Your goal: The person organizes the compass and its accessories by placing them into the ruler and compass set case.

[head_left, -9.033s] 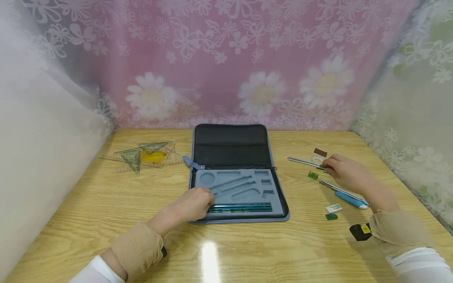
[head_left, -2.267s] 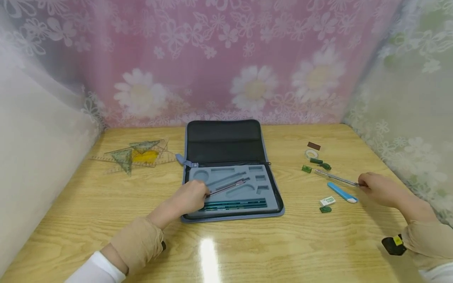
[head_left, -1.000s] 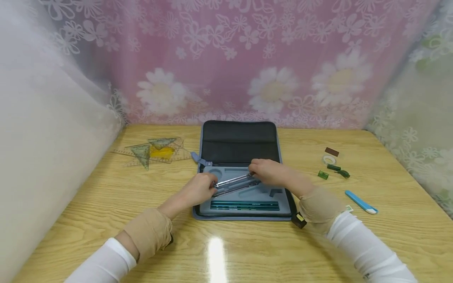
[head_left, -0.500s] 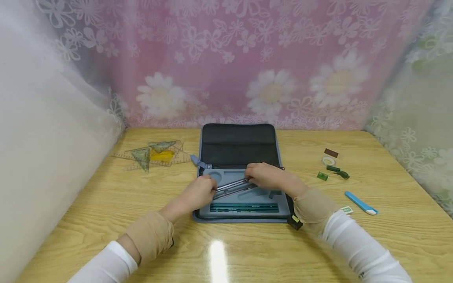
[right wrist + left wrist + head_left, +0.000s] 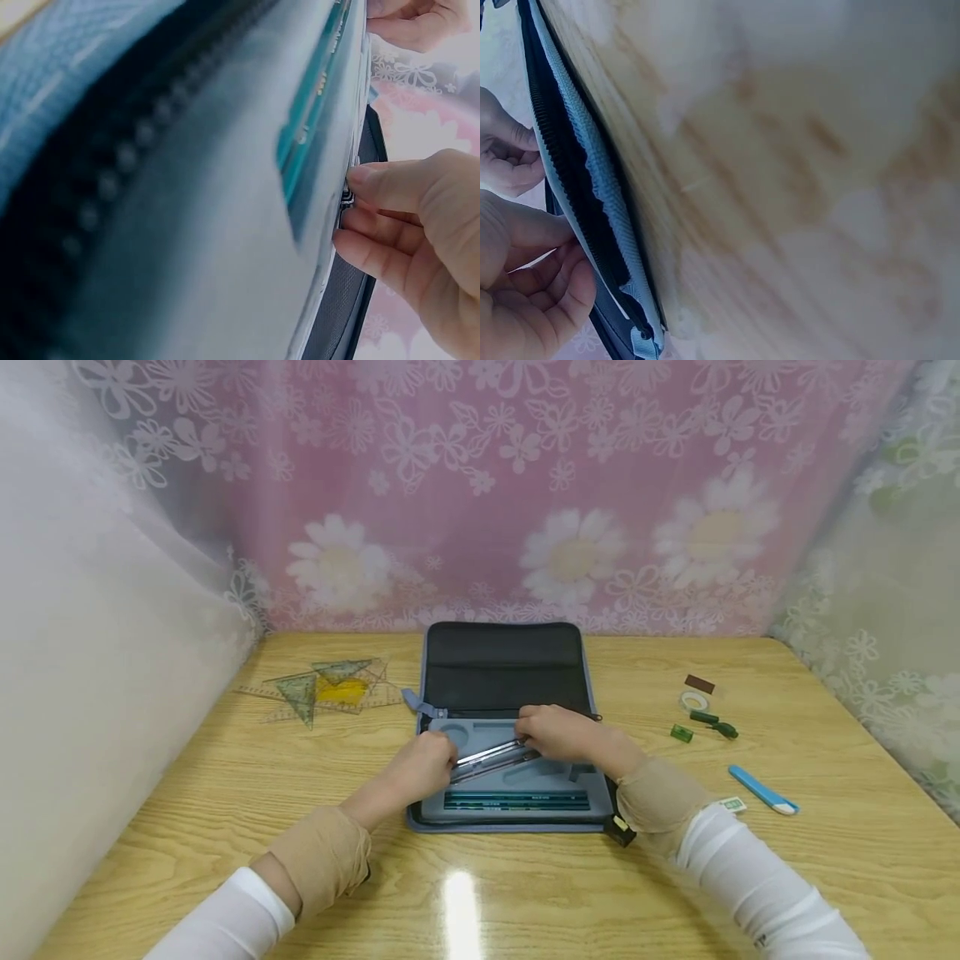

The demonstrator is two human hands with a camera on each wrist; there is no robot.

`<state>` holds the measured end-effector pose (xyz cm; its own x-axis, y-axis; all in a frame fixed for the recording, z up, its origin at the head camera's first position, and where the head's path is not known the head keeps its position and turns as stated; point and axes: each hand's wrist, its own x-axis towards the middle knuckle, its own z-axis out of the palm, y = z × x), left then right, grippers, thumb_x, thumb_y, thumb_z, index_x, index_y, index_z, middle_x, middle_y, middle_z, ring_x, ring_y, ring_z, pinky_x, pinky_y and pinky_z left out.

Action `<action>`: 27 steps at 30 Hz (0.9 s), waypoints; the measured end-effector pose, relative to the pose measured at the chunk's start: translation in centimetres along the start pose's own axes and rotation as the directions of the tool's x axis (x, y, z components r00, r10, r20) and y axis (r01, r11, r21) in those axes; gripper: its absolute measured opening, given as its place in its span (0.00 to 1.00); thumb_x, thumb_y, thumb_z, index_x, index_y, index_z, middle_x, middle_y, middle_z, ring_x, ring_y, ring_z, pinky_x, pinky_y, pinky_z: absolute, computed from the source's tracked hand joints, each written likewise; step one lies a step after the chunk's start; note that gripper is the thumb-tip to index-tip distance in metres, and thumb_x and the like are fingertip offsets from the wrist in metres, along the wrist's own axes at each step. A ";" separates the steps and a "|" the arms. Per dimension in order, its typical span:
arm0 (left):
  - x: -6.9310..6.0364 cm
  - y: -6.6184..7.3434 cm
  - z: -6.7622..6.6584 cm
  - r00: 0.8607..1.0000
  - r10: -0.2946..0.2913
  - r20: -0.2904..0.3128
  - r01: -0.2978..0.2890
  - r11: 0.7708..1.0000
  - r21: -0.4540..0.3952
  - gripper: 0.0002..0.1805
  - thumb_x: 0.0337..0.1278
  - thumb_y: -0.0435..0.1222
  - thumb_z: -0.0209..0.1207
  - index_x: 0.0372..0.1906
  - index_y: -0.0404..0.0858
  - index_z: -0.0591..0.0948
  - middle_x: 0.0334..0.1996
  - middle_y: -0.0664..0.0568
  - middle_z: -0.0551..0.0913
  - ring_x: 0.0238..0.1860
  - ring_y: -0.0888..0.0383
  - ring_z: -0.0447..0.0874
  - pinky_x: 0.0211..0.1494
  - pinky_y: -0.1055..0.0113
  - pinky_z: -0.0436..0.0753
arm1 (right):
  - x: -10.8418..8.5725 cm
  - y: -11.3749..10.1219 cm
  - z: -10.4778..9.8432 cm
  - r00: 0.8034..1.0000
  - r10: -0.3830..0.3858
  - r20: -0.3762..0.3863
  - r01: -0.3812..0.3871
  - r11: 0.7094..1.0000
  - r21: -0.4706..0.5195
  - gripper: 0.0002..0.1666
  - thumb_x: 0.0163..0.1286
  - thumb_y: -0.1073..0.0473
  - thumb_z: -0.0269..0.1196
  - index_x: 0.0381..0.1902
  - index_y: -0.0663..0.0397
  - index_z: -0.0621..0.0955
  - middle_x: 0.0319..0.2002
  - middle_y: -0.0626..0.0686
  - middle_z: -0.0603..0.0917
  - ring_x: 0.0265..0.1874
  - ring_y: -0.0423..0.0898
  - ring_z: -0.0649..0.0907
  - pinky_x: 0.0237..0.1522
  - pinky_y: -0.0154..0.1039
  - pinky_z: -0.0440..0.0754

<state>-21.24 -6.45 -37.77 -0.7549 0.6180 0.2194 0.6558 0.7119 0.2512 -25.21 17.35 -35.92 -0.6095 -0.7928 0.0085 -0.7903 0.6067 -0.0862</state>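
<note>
A zippered drawing-set case [image 5: 504,647] lies open, with a grey moulded foam tray [image 5: 510,727] in its front half. My right hand [image 5: 558,732] pinches the ridged head of a silver drawing compass [image 5: 487,752] above the tray's diagonal slots. At the other end, the curled fingers of my left hand [image 5: 422,767] hold the compass tips, partly hidden by the fingers. A second slim metal compass [image 5: 491,767] lies in the slot just in front. Several dark green pencils [image 5: 517,798] fill the long front recess. In the right wrist view, the thumb and fingertips of my right hand [image 5: 427,232] meet at the metal head.
Clear rulers and set squares [image 5: 297,695] lie in a pile at left. On the right are a brown strip [image 5: 699,684], a tape roll [image 5: 693,701], small green pieces [image 5: 682,733], a blue utility knife [image 5: 761,789] and an eraser [image 5: 733,805] partly behind the right sleeve.
The right hand has brought the compass from the table's right side over to the tray. A second compass now lies in a slot. Over the last half second, both hands have barely moved.
</note>
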 end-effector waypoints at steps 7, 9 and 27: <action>-0.1 0.2 -0.2 1.000 0.006 0.014 -0.006 0.999 0.039 0.22 0.42 0.18 0.52 0.09 0.43 0.61 0.14 0.56 0.54 0.18 0.61 0.52 0.21 0.70 0.57 | -0.2 0.0 0.2 0.998 -0.024 -0.053 0.026 0.999 0.026 0.06 0.63 0.68 0.60 0.38 0.59 0.82 0.35 0.53 0.77 0.34 0.46 0.79 0.36 0.38 0.78; 0.0 0.2 -0.2 1.000 0.012 0.020 -0.013 0.999 0.044 0.24 0.42 0.18 0.52 0.09 0.44 0.57 0.14 0.57 0.52 0.18 0.61 0.50 0.21 0.70 0.55 | -0.4 0.1 0.2 0.998 -0.010 -0.055 0.013 0.999 0.047 0.07 0.63 0.68 0.60 0.39 0.58 0.82 0.35 0.52 0.77 0.34 0.45 0.79 0.36 0.37 0.78; 0.0 0.4 -0.5 0.997 -0.010 0.075 0.011 1.000 -0.021 0.26 0.48 0.18 0.52 0.12 0.46 0.54 0.16 0.57 0.47 0.19 0.61 0.44 0.25 0.68 0.51 | -0.3 1.2 0.1 0.992 0.123 -0.007 -0.120 0.977 0.179 0.03 0.63 0.66 0.61 0.30 0.56 0.82 0.29 0.48 0.80 0.26 0.40 0.75 0.31 0.36 0.76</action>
<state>-21.01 -6.34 -37.25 -0.7591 0.6344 0.1458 0.6473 0.7117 0.2729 -26.00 18.30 -36.11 -0.7024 -0.7118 0.0052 -0.6876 0.6766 -0.2636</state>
